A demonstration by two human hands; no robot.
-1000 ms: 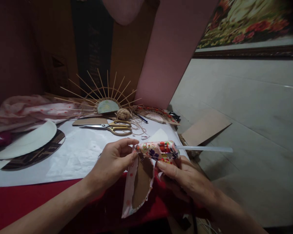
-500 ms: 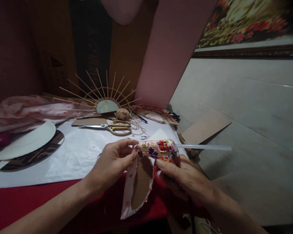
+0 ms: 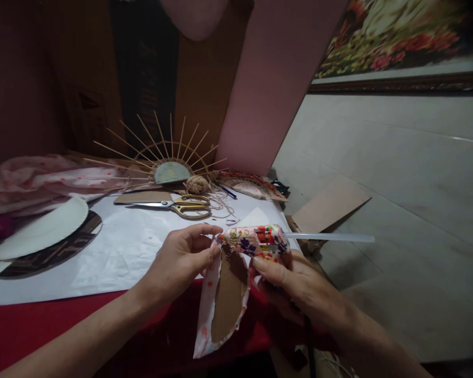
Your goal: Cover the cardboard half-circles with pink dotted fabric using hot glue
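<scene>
My right hand (image 3: pixel 286 275) is closed round a hot glue gun (image 3: pixel 256 241) with a bright floral pattern. A clear glue stick (image 3: pixel 331 238) juts from its back end towards the right. Between the thumb and fingers of my left hand (image 3: pixel 187 254) is pinched the top of a cardboard half-disc (image 3: pixel 230 299), its edge wrapped in pink spotted fabric. The piece hangs down in front of the table edge, brown side facing me. The gun's nozzle lies close to the fabric edge by my left fingertips; whether it touches, I cannot tell.
Gold-handled scissors (image 3: pixel 173 205) lie on the white table cover (image 3: pixel 114 247) beside a ball of twine (image 3: pixel 197 184). Behind them stands a fan of thin sticks (image 3: pixel 172 173). A folded white paper plate (image 3: pixel 43 228) and pink fabric (image 3: pixel 51 178) are at left.
The lower end of the fabric-edged cardboard has shifted slightly down and left. Both hands keep nearly the same place and grip, and the view has moved a little.
</scene>
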